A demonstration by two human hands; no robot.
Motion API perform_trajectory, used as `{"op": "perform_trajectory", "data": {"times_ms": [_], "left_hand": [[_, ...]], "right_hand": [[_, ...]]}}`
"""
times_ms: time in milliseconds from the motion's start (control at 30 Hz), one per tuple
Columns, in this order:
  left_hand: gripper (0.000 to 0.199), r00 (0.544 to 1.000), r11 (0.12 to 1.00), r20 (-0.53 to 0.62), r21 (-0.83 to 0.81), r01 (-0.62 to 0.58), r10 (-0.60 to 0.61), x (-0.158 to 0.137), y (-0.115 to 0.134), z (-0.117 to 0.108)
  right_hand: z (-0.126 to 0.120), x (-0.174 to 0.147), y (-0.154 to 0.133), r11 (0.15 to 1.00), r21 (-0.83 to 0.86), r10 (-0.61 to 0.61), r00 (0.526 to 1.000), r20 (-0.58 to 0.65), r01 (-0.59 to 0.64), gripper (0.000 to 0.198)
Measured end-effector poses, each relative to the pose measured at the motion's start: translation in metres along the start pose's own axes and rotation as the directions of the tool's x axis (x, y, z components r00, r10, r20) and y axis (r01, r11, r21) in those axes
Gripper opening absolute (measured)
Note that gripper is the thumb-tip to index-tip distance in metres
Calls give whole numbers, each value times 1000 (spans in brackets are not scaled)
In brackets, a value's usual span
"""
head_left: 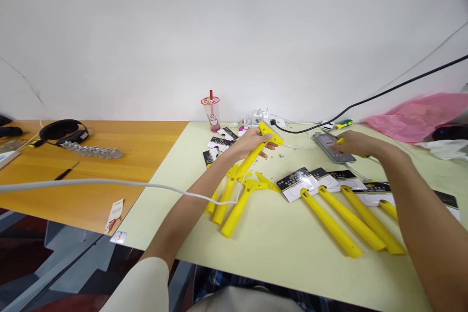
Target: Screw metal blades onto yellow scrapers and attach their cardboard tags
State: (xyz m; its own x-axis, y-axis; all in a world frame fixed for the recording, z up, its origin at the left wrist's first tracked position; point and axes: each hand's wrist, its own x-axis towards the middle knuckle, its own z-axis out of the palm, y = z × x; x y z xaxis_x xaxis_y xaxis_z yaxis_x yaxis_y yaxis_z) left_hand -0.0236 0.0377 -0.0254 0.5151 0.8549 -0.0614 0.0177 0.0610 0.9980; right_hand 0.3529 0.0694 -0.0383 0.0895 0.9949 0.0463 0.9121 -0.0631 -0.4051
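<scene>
Seemingly mid-handling, the left hand (250, 140) clasps a yellow scraper (252, 158) mid-frame and the right hand (355, 143) a likely screwdriver (341, 141) centre-right, fingers curled closed, steadiness probably needed next.

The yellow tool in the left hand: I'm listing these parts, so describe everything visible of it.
The yellow tool looks like smooth plastic: a long handle joined to a wider, flat head with small dark spots. It slants, head toward the picture's upper right, handle down to the left. The left hand grips it near the head. Whether its lower end touches the yellow pieces below is unclear.
</scene>
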Motion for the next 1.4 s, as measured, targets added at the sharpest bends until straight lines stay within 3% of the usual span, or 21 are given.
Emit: {"op": "perform_trajectory", "data": {"times_ms": [67,133,267,433,667,867,1100,1400], "left_hand": [[30,999,998,-23,49,33,-32,1,-3,-5],[30,998,995,-38,86,47,-44,2,-6,-9],[31,999,989,-34,141,43,-38,4,-12,-15],[31,1000,981,11,193,13,-16,5,-15,-16],[35,1000,979,10,205,-7,6,4,-10,-14],[40,999,977,38,208,-41,34,3,-6,-14],[43,999,975,30,218,-38,32,-1,-2,-10],[46,998,974,43,220,-52,44,-5,4,-9]], "right_hand": [[5,-1,-14,994,-79,-60,979,194,76,35],[14,-3,-29,982,-115,-107,949,295,147,31],[35,-9,-55,953,-138,-208,912,353,271,36],[66,-11,-74,903,-24,-395,851,347,429,32],[101,-11,-80,904,91,-427,890,163,417,28],[105,-18,-85,913,198,-398,886,239,357,26],[102,-22,-88,927,211,-364,884,293,311,25],[100,-23,-90,914,133,-405,870,280,383,14]]}}
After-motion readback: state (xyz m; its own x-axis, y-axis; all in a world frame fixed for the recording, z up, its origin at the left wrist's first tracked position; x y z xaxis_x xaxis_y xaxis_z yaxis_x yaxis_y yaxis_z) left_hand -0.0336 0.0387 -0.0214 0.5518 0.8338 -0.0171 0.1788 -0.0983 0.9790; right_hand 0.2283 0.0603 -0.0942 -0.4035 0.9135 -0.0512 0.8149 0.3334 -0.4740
